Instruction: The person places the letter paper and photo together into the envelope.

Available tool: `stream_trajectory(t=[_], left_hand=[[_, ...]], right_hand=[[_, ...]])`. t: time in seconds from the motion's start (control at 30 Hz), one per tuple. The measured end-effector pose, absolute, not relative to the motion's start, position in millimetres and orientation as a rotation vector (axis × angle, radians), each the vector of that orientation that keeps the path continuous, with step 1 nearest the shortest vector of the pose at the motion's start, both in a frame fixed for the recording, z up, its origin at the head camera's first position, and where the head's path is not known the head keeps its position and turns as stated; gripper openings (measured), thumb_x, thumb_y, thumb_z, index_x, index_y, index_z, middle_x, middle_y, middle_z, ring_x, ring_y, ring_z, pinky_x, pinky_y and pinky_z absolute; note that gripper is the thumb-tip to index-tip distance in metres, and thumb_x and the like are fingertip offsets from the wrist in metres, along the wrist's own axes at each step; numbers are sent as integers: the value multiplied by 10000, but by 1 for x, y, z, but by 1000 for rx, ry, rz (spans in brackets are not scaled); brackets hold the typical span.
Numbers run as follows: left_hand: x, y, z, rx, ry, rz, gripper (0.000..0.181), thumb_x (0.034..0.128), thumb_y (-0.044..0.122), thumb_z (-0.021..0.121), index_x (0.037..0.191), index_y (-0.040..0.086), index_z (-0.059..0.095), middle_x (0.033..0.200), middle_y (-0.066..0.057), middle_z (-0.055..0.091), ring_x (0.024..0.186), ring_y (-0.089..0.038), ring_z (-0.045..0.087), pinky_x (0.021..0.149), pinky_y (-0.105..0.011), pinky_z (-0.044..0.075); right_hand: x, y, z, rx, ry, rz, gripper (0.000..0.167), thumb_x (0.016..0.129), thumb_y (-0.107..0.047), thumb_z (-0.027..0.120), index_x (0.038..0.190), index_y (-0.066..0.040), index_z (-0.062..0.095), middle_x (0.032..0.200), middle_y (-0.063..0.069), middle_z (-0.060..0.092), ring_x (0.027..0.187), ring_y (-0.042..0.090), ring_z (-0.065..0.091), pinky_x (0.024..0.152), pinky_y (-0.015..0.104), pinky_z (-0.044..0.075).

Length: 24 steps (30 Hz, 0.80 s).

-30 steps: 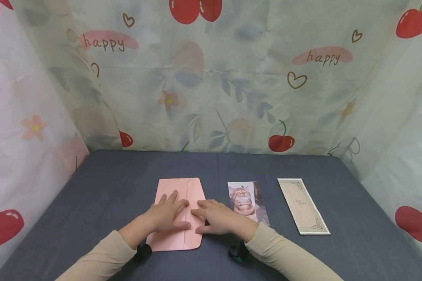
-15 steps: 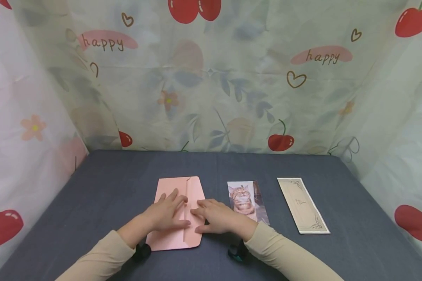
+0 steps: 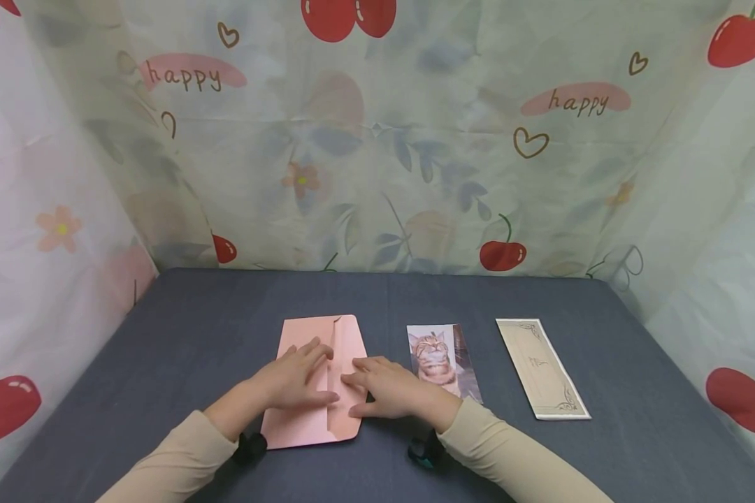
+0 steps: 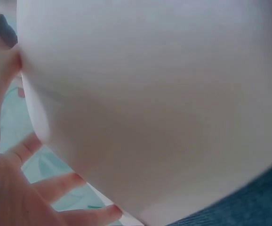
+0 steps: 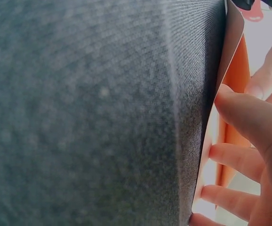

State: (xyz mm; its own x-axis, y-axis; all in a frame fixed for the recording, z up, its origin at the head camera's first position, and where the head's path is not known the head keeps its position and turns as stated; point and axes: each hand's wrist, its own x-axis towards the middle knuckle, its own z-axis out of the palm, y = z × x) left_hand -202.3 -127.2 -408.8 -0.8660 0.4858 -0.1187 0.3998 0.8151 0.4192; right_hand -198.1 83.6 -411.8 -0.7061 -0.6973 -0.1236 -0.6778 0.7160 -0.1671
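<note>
A pink envelope (image 3: 289,429) lies on the dark table in the head view, its flap (image 3: 349,335) spread out to the right. My left hand (image 3: 292,381) rests on the body beside the opening, fingers apart and slightly bent. The mouth stands slightly parted there. In the left wrist view, thumb and fingertips touch the edge of a large pale paper surface (image 4: 150,113). My right hand (image 3: 390,388) lays its fingertips on the flap. The right wrist view shows its thumb and fingers spread along the thin paper (image 5: 232,42). What lies inside the envelope is hidden.
A cat photo card (image 3: 433,356) lies right of the envelope, partly behind the right forearm. Farther right is a long beige card (image 3: 544,370) with ornamental corners. Patterned curtain cloth (image 3: 377,175) surrounds the dark tabletop (image 3: 214,314) at the back and sides.
My left hand has shifted slightly left, its fingers bending a little more. The envelope's mouth has parted wider beside the flap. My right hand stays in place.
</note>
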Motion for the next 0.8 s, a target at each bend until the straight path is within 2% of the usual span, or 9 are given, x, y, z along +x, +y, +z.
stream_trajectory(t=[0.1, 0.27, 0.53, 0.8], left_hand=[[-203, -128, -409, 698, 2788, 579, 595, 785, 516, 671, 1216, 158, 467, 1385, -152, 426, 1230, -332, 494, 1120, -565, 232], [-203, -128, -409, 698, 2801, 600, 597, 772, 519, 686, 1202, 163, 476, 1295, -102, 484, 1202, -306, 510, 1106, -557, 266], [-201, -128, -408, 699, 2809, 599, 608, 755, 519, 702, 1193, 158, 482, 1361, -145, 464, 1233, -345, 493, 1090, -574, 279], [-202, -127, -409, 662, 2825, 590, 612, 735, 537, 713, 1190, 194, 489, 1363, -113, 474, 1236, -333, 493, 1066, -568, 326]], right_hand=[[-198, 83, -411, -1102, 2740, -169, 551, 843, -452, 636, 1318, -192, 533, 1411, 123, 471, 1283, 303, 460, 1000, 467, 433], [-198, 84, -410, -1099, 2734, -173, 552, 847, -449, 633, 1322, -189, 529, 1414, 127, 466, 1288, 304, 456, 1011, 463, 425], [-197, 84, -411, -1096, 2727, -195, 556, 850, -453, 628, 1327, -189, 523, 1419, 125, 460, 1294, 300, 450, 1020, 466, 414], [-199, 86, -413, -1107, 2745, -234, 536, 846, -437, 637, 1305, -178, 543, 1405, 124, 476, 1280, 302, 460, 1015, 476, 413]])
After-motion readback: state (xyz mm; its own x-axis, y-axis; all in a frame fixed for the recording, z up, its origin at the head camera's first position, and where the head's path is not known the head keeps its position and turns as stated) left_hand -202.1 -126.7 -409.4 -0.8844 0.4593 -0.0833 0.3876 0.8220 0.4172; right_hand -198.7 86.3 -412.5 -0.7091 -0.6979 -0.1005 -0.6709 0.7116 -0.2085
